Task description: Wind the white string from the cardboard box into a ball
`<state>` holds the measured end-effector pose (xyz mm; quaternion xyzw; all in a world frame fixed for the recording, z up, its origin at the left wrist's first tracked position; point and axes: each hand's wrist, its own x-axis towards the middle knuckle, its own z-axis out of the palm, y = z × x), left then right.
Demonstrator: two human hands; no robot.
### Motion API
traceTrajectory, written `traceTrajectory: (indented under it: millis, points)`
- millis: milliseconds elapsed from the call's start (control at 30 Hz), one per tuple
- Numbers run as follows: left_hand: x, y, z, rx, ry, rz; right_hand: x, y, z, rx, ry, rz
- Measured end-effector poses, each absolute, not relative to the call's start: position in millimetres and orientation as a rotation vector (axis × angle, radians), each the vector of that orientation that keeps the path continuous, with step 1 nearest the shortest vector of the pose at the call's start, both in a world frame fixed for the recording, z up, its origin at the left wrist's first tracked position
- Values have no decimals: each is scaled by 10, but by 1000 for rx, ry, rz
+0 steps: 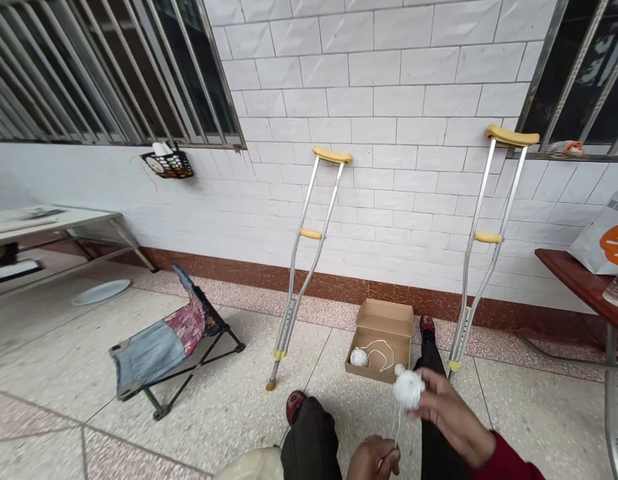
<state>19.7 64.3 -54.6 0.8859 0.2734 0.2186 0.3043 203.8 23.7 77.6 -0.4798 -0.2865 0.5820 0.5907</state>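
Observation:
My right hand grips a ball of white yarn above my knees, its fingers closed around the right side. A small white tuft sticks up from the ball's top left. From the ball a strand of yarn runs down to my left hand, which pinches it at the bottom of the view. Beyond the hands, an open cardboard box sits on the floor. Inside lies a second ball of white yarn with a loose strand curling beside it.
Two crutches lean against the white tiled wall. A low folding chair stands at left, near a table. At right, a red-brown table holds a white bag. A black basket hangs below the barred window.

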Motion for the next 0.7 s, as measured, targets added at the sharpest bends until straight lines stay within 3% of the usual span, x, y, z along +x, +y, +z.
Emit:
traceTrajectory:
  millis: [100,200,300,367,467,700]
  points:
    - [218,443,-447,2303,746,534,2146,463,591,-1284,-801,1038]
    - [168,405,-267,2393,729,499,2163,476,107,-1466,-946,986]
    - [84,530,-81,2532,703,512,2065,246,-340,-1537,-1089,1111]
    - [42,640,-3,2608,696,533,1980,59,-450,-1431,-1122,1454]
    - [34,736,17,2637,700,547,1902,-137,-258,-1117,-991,1817]
    - [275,552,-536,2502,726,474,2072,110,478,-1042,-656,1459]
